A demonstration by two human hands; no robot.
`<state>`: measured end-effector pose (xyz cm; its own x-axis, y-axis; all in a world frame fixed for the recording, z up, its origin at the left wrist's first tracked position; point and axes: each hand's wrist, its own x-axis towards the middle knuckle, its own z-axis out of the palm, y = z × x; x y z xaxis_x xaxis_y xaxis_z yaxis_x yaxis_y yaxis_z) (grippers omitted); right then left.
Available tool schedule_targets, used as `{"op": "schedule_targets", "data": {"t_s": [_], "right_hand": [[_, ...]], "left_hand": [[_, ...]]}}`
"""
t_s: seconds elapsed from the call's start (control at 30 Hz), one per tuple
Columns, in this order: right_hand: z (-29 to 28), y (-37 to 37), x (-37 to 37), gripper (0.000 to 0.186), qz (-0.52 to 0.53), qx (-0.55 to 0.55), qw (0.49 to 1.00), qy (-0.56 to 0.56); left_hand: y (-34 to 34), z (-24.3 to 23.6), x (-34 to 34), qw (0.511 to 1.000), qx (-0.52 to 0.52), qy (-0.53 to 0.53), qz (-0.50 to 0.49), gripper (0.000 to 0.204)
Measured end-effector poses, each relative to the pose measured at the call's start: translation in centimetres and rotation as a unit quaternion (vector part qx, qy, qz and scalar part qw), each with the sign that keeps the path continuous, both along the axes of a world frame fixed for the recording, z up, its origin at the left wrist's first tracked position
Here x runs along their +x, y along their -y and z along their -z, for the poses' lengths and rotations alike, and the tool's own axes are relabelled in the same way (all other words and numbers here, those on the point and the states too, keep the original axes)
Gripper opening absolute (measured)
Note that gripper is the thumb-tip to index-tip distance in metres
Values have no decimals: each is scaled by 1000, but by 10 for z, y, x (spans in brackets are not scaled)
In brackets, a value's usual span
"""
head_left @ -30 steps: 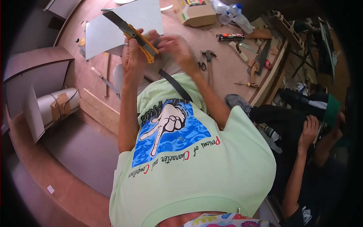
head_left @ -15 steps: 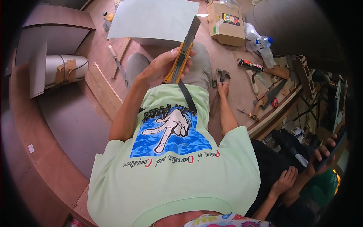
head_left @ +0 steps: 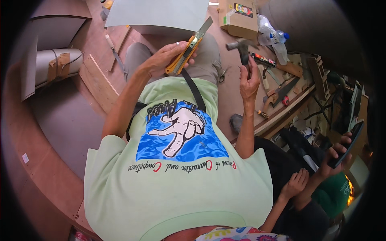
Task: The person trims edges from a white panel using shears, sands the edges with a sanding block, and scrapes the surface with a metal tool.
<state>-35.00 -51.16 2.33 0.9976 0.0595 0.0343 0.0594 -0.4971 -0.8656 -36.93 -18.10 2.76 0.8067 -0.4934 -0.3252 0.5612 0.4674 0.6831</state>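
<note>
A yellow-handled utility knife (head_left: pixel 179 59) is gripped in my left hand (head_left: pixel 165 56), its blade sticking out diagonally up and to the right over my lap. My right hand (head_left: pixel 249 83) holds a claw hammer (head_left: pixel 242 49) upright by its handle, the metal head at the top. Behind the knife lies a large pale board (head_left: pixel 155 12). Just right of the hammer head is a dark cartridge tube (head_left: pixel 262 59).
A cardboard box (head_left: pixel 234 26) and plastic bottle (head_left: pixel 270 39) sit at the back; saws (head_left: pixel 283 93) and wood lie to the right. Left are planks (head_left: pixel 98 83) and a white cylinder (head_left: pixel 44 66). Beside me at lower right a person's hand holds a phone (head_left: pixel 346 144).
My right hand left the knife, took hold of the hammer on the floor and has lifted it up beside the knife. My left hand still holds the knife, now tilted rightward.
</note>
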Motion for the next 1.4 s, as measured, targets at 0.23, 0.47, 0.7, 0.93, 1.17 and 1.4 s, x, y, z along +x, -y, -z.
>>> {"op": "schedule_targets", "data": {"t_s": [0.23, 0.47, 0.7, 0.93, 1.17, 1.4], "right_hand": [[-57, -46, 36, 41, -144, -55, 975, 160], [-62, -70, 21, 42, -228, -114, 956, 149], [-67, -63, 26, 43, -220, -161, 947, 172], [-69, -60, 32, 44, -174, -106, 972, 116], [-59, -54, 31, 45, -189, -82, 972, 111], [-63, -56, 19, 43, -245, -115, 955, 120]], "left_hand": [[9, -17, -2, 996, 64, -29, -57, 46], [-2, -17, -8, 994, 88, -62, -37, 44], [-3, -18, -11, 992, 111, -49, -15, 41], [-3, -9, -16, 992, 119, -18, -39, 42], [-4, -17, -21, 988, 146, -31, -24, 44], [-2, -18, -11, 986, 157, -27, -44, 44]]}}
